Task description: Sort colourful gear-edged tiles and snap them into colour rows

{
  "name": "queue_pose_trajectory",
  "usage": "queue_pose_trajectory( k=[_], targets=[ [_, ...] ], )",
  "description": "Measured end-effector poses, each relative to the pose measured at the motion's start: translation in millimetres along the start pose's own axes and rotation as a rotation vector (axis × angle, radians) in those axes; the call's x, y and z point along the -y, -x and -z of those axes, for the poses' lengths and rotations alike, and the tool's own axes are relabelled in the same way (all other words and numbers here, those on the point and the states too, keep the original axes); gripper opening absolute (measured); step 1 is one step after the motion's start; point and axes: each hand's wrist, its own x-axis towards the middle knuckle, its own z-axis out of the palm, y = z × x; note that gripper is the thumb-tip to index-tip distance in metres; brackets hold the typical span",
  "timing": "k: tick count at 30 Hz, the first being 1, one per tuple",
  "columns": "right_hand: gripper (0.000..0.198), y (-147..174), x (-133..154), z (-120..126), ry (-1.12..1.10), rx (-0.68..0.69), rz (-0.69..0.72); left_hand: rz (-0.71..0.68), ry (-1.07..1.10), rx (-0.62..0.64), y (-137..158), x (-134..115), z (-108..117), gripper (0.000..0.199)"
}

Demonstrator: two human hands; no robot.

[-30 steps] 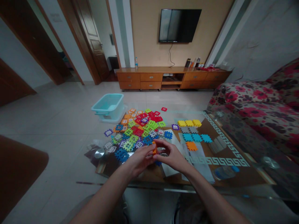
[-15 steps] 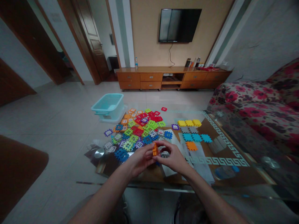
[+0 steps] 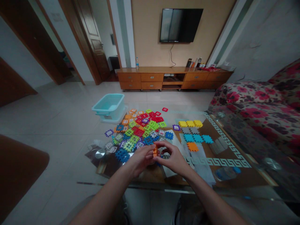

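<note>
Between my two hands, above the near part of the glass table, I hold orange interlocking tiles [image 3: 155,151], seen edge-on as a small stack. My left hand [image 3: 140,159] grips them from the left, its fingers curled round. From the right, the thumb and fingers of my right hand [image 3: 172,156] pinch the same tiles. Just beyond the hands spreads a heap of notched plastic tiles [image 3: 138,131] in red, green, blue, orange and purple. To the right lie yellow tiles [image 3: 190,123], grey tiles [image 3: 190,130], light-blue tiles [image 3: 197,137] in rows, and an orange tile [image 3: 192,147].
A light-blue plastic tub [image 3: 109,107] stands at the table's far left. Papers [image 3: 201,165] lie right of my hands, near a bottle with a blue cap [image 3: 227,173]. Beyond are a wooden TV cabinet [image 3: 152,77] and a flowered sofa [image 3: 253,97].
The orange tiles turn slightly in my fingers, their edge catching more light. Both hands stay in nearly the same place, and the tiles on the table have not moved.
</note>
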Motion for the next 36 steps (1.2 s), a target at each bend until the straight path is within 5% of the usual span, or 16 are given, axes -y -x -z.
queue_pose_trajectory(
  k=[16,36],
  targets=[
    [0.058,1.4,-3.5,-1.1,0.021,0.039,0.042,-0.038,0.019,0.026,1.9,-2.0,-1.5,0.024],
    [0.045,1.1,-5.6,1.7,0.159,0.008,0.093,-0.031,0.004,0.03,4.0,-2.7,1.7,0.024]
  ],
)
